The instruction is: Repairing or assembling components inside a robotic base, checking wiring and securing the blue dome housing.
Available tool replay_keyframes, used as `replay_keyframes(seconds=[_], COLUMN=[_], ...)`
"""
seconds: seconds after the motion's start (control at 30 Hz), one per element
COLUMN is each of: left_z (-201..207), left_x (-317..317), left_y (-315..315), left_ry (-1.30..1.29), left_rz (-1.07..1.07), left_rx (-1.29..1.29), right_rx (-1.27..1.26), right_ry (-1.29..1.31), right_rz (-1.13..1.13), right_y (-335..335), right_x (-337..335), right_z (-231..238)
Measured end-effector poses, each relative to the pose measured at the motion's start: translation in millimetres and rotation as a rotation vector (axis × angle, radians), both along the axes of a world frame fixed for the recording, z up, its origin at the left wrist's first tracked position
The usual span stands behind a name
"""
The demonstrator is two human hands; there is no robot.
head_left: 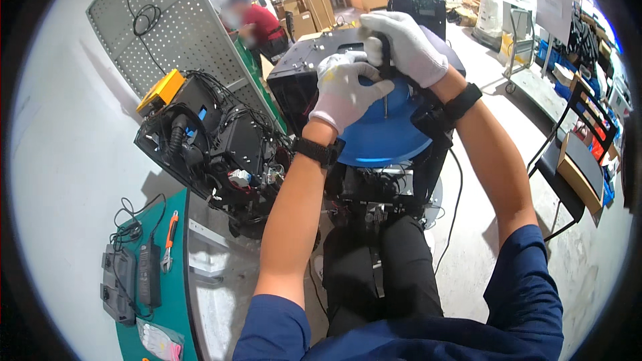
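The gloved right hand (406,47) had its fingers clamped around a black-handled tool (386,60), its thin metal shaft (386,108) pointing down over a blue disc (381,144); the gloved left hand (344,90) curled close beside it, though whether those fingers gripped could not be told. A tilted shaft or loose hold could have made the tip skid and scratch the disc. Farther out, on a green counter (172,297) at lower left, a clear bag (148,329) held white-and-pink gloves (159,344).

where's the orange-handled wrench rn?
Head view, lower left: the orange-handled wrench lies on the green tabletop, just right of the black power brick.
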State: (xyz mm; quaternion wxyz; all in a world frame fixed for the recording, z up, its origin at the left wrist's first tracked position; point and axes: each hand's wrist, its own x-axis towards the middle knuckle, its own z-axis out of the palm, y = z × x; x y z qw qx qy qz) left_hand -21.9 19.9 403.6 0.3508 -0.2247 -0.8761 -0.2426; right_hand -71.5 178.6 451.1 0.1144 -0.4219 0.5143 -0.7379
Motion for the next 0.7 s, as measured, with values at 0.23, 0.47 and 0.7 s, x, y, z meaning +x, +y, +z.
replay_keyframes(seconds=[0.23,0.47,0.7], left_z=[-1.0,-4.6,6.4], left_x=[-1.6,-3.1,6.7], left_y=[4.4,1.2,-7.5], left_ry=[0.04,0.053,-0.112], left_rz=[0.134,0.154,-0.051], left_rx=[-0.059,-0.082,0.064], right_rx=[0.318,0.362,0.284], right_ry=[0.812,0.879,0.612], right_rz=[-0.576,-0.772,-0.56], right_y=[19.5,21.1,26.3], right_x=[-12.2,-11.3,10.9], right_z=[-2.9,-8.8,7.9])
